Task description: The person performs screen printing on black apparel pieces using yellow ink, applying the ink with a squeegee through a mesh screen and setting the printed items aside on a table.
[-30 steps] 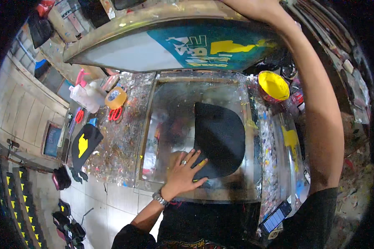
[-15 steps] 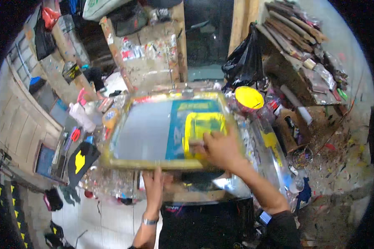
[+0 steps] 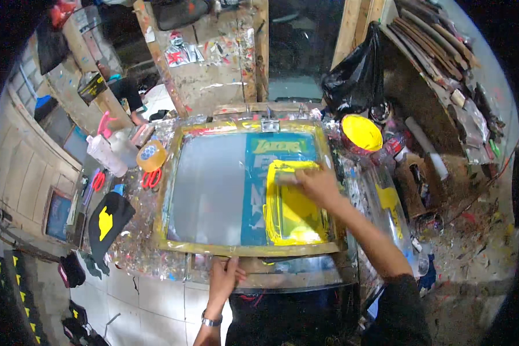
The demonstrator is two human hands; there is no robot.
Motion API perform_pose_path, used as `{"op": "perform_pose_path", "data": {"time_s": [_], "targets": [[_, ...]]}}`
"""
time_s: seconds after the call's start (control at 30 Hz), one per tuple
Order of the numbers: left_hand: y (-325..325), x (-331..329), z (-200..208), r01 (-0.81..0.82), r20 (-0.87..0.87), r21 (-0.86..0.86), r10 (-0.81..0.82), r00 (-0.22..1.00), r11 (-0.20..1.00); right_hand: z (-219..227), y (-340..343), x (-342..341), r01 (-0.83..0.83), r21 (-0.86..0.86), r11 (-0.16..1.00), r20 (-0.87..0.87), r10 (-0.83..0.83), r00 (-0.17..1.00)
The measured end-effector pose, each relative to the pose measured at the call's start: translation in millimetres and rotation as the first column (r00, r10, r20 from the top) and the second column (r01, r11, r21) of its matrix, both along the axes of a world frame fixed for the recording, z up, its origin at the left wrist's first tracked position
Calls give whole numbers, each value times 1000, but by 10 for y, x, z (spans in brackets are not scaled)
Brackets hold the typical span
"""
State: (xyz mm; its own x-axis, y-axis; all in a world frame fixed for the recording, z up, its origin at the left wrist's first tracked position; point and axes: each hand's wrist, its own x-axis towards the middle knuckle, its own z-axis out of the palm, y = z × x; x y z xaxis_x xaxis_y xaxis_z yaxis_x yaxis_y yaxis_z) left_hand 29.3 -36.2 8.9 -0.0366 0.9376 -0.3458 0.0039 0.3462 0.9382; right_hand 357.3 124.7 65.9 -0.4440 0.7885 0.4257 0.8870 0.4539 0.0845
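Note:
A wooden-framed printing screen (image 3: 213, 190) lies on the bench before me, its mesh grey on the left and teal with stencilled shapes on the right. Thick yellow ink (image 3: 297, 216) is spread over the right part of the mesh. My right hand (image 3: 320, 185) is closed on a squeegee (image 3: 286, 177), small and greyish, at the upper part of the ink; the fingers cover much of it. Just below the screen's near rim is my left hand (image 3: 224, 279), fingers apart and fingertips close to the wood, with nothing seen in it; whether it touches the rim, I cannot tell.
Right of the screen's far corner stands a tub of yellow ink (image 3: 361, 132). A tape roll (image 3: 151, 155), red-handled scissors (image 3: 151, 179) and a black cloth piece with a yellow print (image 3: 106, 222) lie to the left. Clamps (image 3: 269, 124) sit at the far rim.
My right hand and the squeegee have moved toward the far side of the ink patch. The left hand has come slightly down from the near rim. The view has shifted.

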Motion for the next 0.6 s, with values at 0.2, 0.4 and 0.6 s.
{"op": "perform_pose_path", "data": {"time_s": [0.2,0.4,0.6], "targets": [[-30,-136,299,430,-829,407,129,544,806,374,-120,-125,-15,-577,817,20,32,999],[497,-195,402,720,-985,165,150,85,674,337,392,-39,41,-204,978,62,-29,998],[546,-268,158,741,-984,164,160,77,651,-304,188,140,133,71,989,17,-134,991]]}}
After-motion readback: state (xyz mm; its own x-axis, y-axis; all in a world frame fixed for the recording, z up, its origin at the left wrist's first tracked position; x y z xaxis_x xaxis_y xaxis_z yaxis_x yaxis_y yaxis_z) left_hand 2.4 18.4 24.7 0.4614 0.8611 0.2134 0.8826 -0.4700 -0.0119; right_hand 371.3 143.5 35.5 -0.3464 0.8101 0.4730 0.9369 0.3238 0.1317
